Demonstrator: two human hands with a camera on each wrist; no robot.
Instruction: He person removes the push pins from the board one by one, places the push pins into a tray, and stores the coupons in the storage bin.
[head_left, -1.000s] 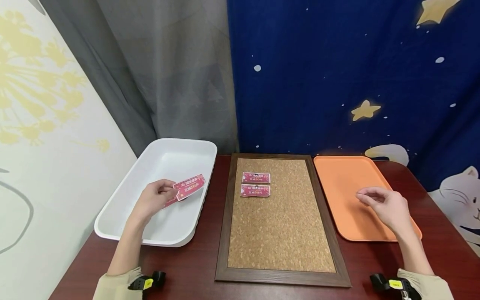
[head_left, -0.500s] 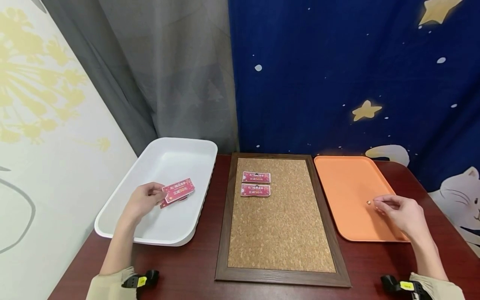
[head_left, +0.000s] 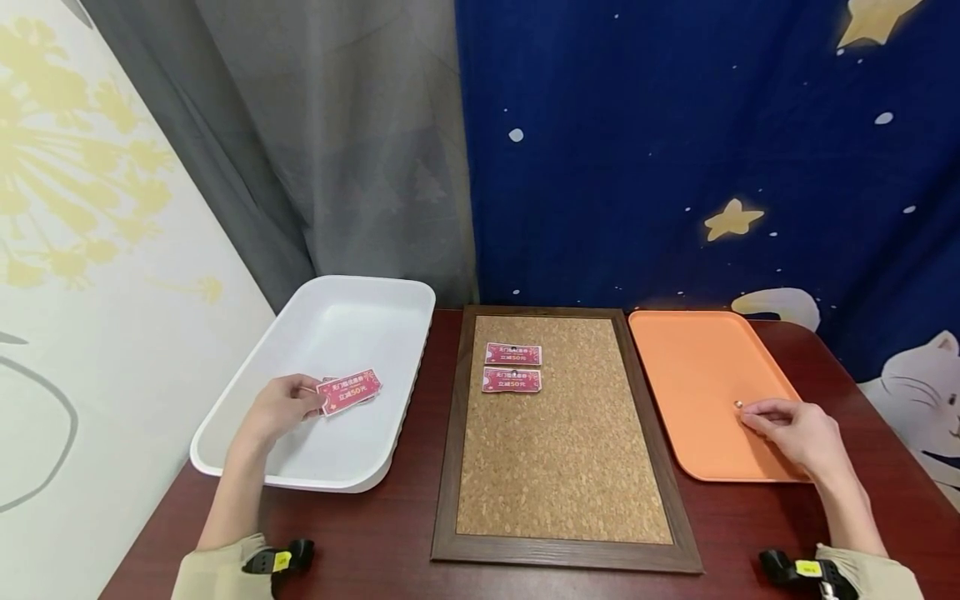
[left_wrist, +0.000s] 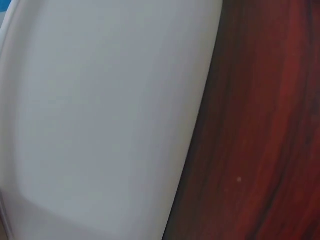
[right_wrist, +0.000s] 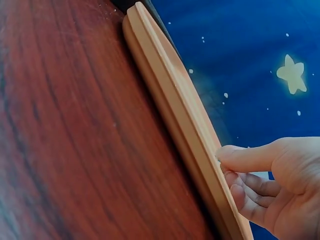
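While the left grip [head_left: 281, 406] pinches red paper rectangles [head_left: 351, 392] left of the brown-framed corkboard [head_left: 562, 467], the right grip [head_left: 795, 431] arches, hold unclear.

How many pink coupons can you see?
4: an upper coupon and a lower coupon on the corkboard, two overlapping coupons at the left hand; more may be hidden underneath.

Coupons [head_left: 351, 392]: pinkish-red, print white and yellow | basin [head_left: 367, 325]: white | corkboard [head_left: 562, 467]: speckled tan, frame [head_left: 566, 555] brown | tray [head_left: 697, 358]: orange | tabletop [head_left: 375, 542]: dark red, streaked | starry curtain [head_left: 615, 183]: blue and yellow
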